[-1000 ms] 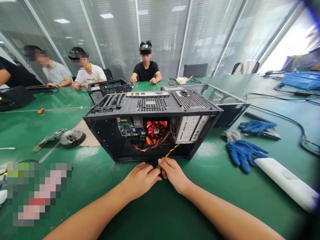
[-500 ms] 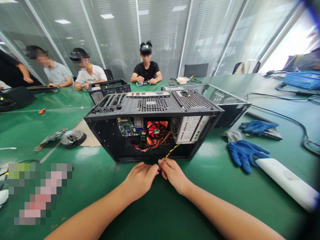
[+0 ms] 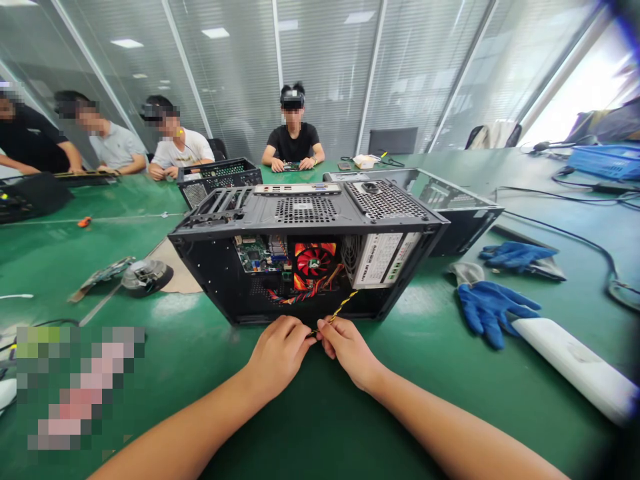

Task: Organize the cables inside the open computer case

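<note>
In front of me an open black computer case (image 3: 210, 267) lies on its side, its back panel facing up. Inside show a motherboard (image 3: 257, 255), a red cooling fan (image 3: 315, 263) and a power supply (image 3: 387, 260). A twisted yellow-and-black cable (image 3: 345, 303) runs from below the power supply out to my hands. My right hand (image 3: 346, 343) pinches it just outside the case. Beside it, my left hand (image 3: 283, 347) is closed on the cable's end part, which my fingers mostly cover.
Blue work gloves (image 3: 487, 310) and a white power strip (image 3: 575, 367) lie to the right. Another case (image 3: 460, 223) stands behind. At left are a round metal cooler (image 3: 146, 277) and an orange piece (image 3: 85, 222). Several people sit across the green table (image 3: 120, 233).
My hands have parted slightly, so a short piece of cable shows between them. Across the table, a person has lowered a circuit board, and another at far left leans further into view.
</note>
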A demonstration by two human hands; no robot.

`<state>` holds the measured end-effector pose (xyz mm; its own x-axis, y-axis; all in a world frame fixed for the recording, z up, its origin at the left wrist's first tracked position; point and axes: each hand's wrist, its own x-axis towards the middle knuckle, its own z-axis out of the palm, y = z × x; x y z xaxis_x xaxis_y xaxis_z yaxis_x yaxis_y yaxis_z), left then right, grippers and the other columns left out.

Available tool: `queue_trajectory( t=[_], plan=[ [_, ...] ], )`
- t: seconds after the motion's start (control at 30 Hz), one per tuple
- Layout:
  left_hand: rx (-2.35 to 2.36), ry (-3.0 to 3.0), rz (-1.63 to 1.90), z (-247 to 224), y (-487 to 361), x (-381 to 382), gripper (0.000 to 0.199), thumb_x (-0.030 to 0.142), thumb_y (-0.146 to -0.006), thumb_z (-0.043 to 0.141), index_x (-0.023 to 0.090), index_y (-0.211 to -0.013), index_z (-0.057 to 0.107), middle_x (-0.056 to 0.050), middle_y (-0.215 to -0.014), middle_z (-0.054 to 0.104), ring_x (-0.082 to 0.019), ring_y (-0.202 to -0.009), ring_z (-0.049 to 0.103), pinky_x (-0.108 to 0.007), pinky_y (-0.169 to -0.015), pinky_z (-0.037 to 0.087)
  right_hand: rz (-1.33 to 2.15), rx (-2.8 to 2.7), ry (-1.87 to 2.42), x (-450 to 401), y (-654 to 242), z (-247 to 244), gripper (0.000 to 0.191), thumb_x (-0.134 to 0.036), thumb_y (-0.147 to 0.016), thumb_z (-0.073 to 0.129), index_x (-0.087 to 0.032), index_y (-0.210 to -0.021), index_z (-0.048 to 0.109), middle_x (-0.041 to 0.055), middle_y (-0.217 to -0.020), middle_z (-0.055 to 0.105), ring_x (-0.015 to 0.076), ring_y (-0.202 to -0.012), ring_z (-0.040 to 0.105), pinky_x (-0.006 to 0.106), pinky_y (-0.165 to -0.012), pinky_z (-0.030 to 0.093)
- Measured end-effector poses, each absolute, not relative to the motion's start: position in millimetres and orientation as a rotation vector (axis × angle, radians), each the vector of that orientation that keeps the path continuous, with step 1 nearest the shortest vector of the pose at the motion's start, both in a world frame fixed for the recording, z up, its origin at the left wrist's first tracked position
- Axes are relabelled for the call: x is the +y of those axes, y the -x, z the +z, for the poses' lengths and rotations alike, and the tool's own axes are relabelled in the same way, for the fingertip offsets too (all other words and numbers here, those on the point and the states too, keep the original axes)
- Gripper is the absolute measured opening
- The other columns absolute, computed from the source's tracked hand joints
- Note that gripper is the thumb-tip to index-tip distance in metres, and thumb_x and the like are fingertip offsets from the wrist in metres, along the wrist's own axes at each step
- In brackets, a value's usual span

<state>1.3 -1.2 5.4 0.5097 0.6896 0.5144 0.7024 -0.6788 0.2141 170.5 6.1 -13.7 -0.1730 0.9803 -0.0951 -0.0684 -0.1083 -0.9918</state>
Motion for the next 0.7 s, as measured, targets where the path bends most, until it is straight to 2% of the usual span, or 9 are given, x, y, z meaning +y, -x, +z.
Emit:
queue_trajectory(
  t=[0.13, 0.37, 0.5, 0.7],
  plan=[
    [-1.312, 2.701, -0.863, 6.6, -2.3, -1.9, 0.012, 0.021, -0.095, 0.051, 0.018, -0.088, 0.06, -0.005, -0.079, 0.059, -0.02, -0.073, 0.058, -0.033, -0.068, 0.05, 1.448, -1.243, 1.123, 6.6, -170.9, -13.3, 0.046, -0.06, -0.082, 0.058, -0.019, -0.061, 0.054, -0.0053, -0.047, 0.042, 0.0093, -0.043, 0.036, 0.025, -0.043, 0.027],
    [-1.549, 2.919, -0.968, 8.8, -4.7, -3.8, 0.012, 0.017, -0.095, 0.047, 0.02, -0.086, 0.055, 0.0, -0.076, 0.063, -0.016, -0.069, 0.06, -0.027, -0.064, 0.046, 1.453, -1.247, 1.142, 5.9, -171.0, -11.8, 0.045, -0.057, -0.083, 0.058, -0.019, -0.06, 0.056, -0.0058, -0.046, 0.041, 0.0093, -0.043, 0.036, 0.025, -0.043, 0.027],
    [-1.476, 2.884, -0.907, 7.4, -3.8, -2.7, 0.009, 0.016, -0.092, 0.049, 0.019, -0.092, 0.057, -0.003, -0.081, 0.064, -0.018, -0.075, 0.061, -0.03, -0.07, 0.048, 1.445, -1.255, 1.121, 5.7, -171.2, -11.9, 0.043, -0.055, -0.083, 0.059, -0.019, -0.061, 0.055, -0.0058, -0.047, 0.042, 0.0094, -0.043, 0.037, 0.025, -0.043, 0.028],
    [-1.327, 2.782, -0.712, 6.4, -3.1, -2.4, 0.016, 0.022, -0.096, 0.047, 0.018, -0.086, 0.06, -0.005, -0.078, 0.062, -0.021, -0.075, 0.058, -0.036, -0.072, 0.049, 1.431, -1.281, 1.139, 6.4, -170.9, -13.2, 0.044, -0.058, -0.083, 0.058, -0.019, -0.063, 0.053, -0.0067, -0.046, 0.04, 0.0092, -0.043, 0.035, 0.024, -0.044, 0.027]
  ],
)
